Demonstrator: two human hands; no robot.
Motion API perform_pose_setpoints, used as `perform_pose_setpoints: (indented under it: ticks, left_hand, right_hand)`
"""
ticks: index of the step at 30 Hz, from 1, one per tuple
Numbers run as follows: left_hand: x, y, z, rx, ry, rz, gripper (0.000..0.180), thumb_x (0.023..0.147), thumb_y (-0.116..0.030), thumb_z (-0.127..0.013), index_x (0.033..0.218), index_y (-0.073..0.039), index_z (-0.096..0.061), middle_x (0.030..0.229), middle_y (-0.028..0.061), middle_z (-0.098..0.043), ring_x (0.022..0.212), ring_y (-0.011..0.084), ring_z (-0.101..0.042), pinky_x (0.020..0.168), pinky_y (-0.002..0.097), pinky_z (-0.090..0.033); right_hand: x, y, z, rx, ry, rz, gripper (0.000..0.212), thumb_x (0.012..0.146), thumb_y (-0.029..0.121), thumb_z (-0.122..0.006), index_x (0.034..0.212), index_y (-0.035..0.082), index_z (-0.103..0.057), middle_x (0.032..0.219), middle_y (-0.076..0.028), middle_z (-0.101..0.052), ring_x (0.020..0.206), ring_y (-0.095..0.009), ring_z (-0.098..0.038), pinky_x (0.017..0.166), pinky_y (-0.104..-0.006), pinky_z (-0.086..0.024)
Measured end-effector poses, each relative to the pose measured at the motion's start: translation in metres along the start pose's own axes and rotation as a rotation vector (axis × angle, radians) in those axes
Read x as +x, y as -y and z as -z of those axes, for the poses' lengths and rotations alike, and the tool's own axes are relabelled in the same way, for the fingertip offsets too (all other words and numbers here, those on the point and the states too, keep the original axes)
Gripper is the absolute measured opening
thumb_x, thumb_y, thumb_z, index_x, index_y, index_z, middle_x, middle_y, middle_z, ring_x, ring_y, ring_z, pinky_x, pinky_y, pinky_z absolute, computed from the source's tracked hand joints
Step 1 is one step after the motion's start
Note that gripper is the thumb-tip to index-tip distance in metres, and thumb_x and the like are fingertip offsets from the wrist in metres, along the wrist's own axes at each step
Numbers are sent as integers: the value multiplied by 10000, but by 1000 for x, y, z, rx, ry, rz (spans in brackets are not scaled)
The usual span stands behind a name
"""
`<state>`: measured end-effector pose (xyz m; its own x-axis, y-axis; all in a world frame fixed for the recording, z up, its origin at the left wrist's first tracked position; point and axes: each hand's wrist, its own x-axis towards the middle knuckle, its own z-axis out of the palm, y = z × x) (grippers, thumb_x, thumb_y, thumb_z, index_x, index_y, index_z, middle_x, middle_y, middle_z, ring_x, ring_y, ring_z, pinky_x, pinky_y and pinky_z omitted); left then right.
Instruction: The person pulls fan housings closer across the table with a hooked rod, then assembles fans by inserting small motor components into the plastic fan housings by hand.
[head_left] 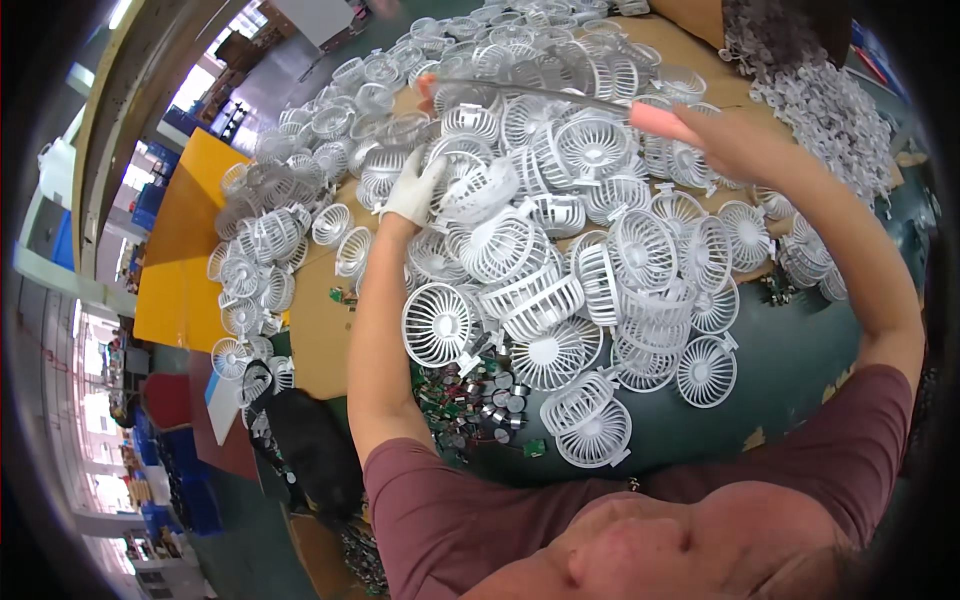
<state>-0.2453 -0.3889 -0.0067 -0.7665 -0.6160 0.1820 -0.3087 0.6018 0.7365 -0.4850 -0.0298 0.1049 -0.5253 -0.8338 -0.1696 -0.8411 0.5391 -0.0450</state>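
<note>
My left hand (411, 192), in a white glove, reaches into a big heap of white plastic fan guards. Its fingers are closed on the edge of a tilted fan guard (482, 192), and part of the grip is hidden by the cages around it. Bare and slightly blurred, my right hand (728, 146) is closed round the pink handle of a long thin rod-like tool (560, 95). The tool stretches left above the heap, with an orange piece at its far end. Beneath it lie more round fan guards (592, 145).
Small circuit boards and motors (490, 400) lie in a pile near my body on the green table (770, 360). Small pale plastic parts (825, 120) are heaped at the far right. A yellow board (185, 250) stands at the left, above a black bag (312, 445).
</note>
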Motion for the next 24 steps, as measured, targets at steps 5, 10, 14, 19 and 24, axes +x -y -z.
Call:
perform_pose_setpoints:
  ticks: [5, 10, 14, 19, 24]
  left_hand:
    - [-6, -6, 2, 13, 178, -4, 768, 885, -475, -532, 1401, 45, -303, 1388, 221, -415, 1278, 264, -413, 1049, 315, -307]
    - [-21, -27, 14, -112, 278, -75, 727, 903, -477, -511, 1393, 29, -330, 1364, 192, -442, 1239, 253, -439, 1031, 316, -327]
    - [-29, -44, 19, 0, 221, 40, 665, 880, -445, -566, 1359, -11, -409, 1298, 171, -528, 1209, 282, -492, 997, 334, -373]
    - [-57, -89, 32, 349, -236, -213, 555, 825, -397, -645, 1228, -25, -563, 1198, 228, -576, 1121, 340, -548, 980, 371, -397]
    - [-170, -233, 2, -251, -405, -453, 166, 875, -23, -582, 1015, -22, -672, 946, 50, -632, 798, 90, -565, 718, 220, -458]
  right_hand:
    - [-107, -50, -45, 9, -48, -48, 654, 832, 103, -549, 1424, 139, -274, 987, -244, -619, 828, -413, -608, 718, -496, -467]
    - [-191, -60, -106, 434, -264, 64, 644, 780, 102, -615, 1375, 75, -371, 1097, -236, -600, 946, -435, -577, 809, -453, -473]
    - [-221, -51, -136, 755, -322, -2, 586, 765, 140, -648, 1302, 26, -442, 1136, -190, -594, 976, -322, -614, 823, -346, -460]
    - [-164, -51, -140, 939, -436, -113, 601, 788, 140, -603, 1339, 38, -388, 1121, -176, -584, 929, -263, -602, 786, -353, -473]
    - [-86, -85, -126, 757, -606, -136, 585, 792, 142, -536, 1355, 80, -393, 1163, -211, -575, 1008, -315, -604, 864, -358, -455]
